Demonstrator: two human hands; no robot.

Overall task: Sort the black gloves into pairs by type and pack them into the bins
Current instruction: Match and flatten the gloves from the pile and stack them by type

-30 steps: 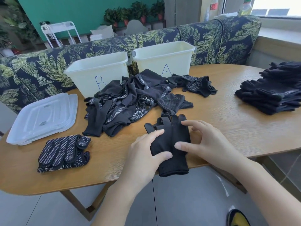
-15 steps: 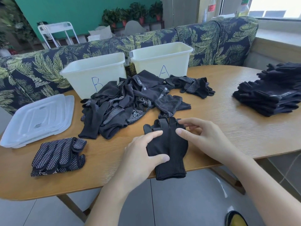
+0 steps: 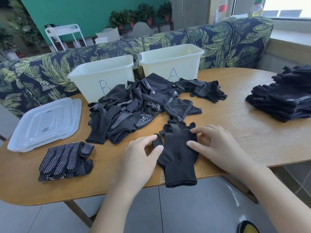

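A plain black knit glove [image 3: 178, 153] lies flat at the table's near edge, its cuff hanging over the edge. My left hand [image 3: 139, 158] pinches the glove's thumb at its left side. My right hand [image 3: 213, 145] rests fingertips on its right side. Behind it lies a loose heap of black gloves [image 3: 134, 106], some with white dots. A dotted pair [image 3: 67, 160] lies stacked at the near left. Another dotted pair [image 3: 205, 89] lies in front of bin A [image 3: 171, 63]. Bin B [image 3: 101, 76] stands left of bin A.
A stack of folded black gloves [image 3: 284, 96] sits at the table's right end. Two clear lids [image 3: 45, 123] lie at the left. A leaf-print sofa [image 3: 218, 42] backs the wooden table [image 3: 244, 137].
My left hand has shifted from the glove's palm to its thumb at the left side. My right hand's fingers have moved slightly onto the glove's right edge. The glove stays in place.
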